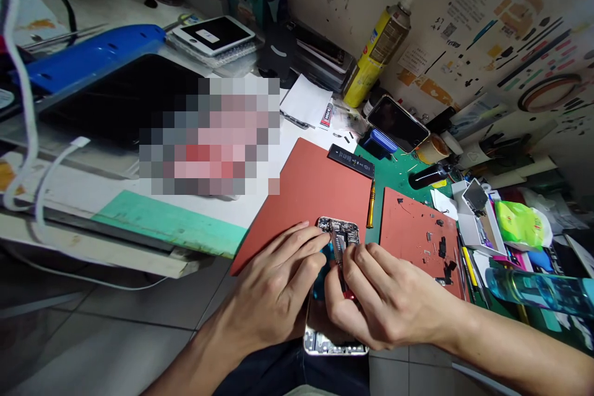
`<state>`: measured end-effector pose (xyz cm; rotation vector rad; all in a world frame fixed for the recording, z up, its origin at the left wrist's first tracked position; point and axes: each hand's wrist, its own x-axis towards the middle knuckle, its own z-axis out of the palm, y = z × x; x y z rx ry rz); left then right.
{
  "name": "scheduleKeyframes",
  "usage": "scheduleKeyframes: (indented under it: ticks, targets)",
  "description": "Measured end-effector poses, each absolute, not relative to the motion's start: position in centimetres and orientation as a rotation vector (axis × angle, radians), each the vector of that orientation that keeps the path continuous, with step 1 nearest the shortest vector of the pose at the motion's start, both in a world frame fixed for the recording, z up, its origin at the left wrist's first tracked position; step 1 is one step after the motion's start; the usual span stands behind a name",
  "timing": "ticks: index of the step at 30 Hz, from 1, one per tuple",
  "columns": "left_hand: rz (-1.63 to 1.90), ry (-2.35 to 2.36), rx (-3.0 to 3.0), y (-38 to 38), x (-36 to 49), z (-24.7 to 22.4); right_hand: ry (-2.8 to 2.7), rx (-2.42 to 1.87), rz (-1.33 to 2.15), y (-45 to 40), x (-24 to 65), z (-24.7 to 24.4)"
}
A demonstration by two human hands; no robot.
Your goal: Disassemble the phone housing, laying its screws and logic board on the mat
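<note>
An opened phone frame with exposed inner parts lies lengthwise at the front edge of a red mat, partly over my lap. My left hand rests along its left side, fingers together, fingertips at the upper inner parts. On the right, my right hand has its fingers bent and pinched over the middle of the phone. A small red piece shows under those fingers; what they hold is mostly hidden. Beyond the phone lie a black battery and a gold screwdriver.
A second red mat with small black parts lies right, beside tools and a blue bottle. A propped phone and yellow spray can stand behind. A white phone lies back left; a blurred patch covers the left middle.
</note>
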<state>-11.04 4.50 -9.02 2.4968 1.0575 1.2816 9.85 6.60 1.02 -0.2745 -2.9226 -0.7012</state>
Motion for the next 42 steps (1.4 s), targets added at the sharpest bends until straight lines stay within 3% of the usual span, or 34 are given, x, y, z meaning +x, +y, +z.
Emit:
scheduleKeyframes:
  ticks: [26, 42]
  targets:
    - [1.200, 1.093, 2.480, 4.4, -11.3, -8.9, -2.993, -0.216, -0.427, 7.6, 9.1, 1.2]
    - [1.241, 1.087, 2.454, 4.3, -11.2, -8.8, -2.968, -0.210, -0.560, 7.6, 8.8, 1.2]
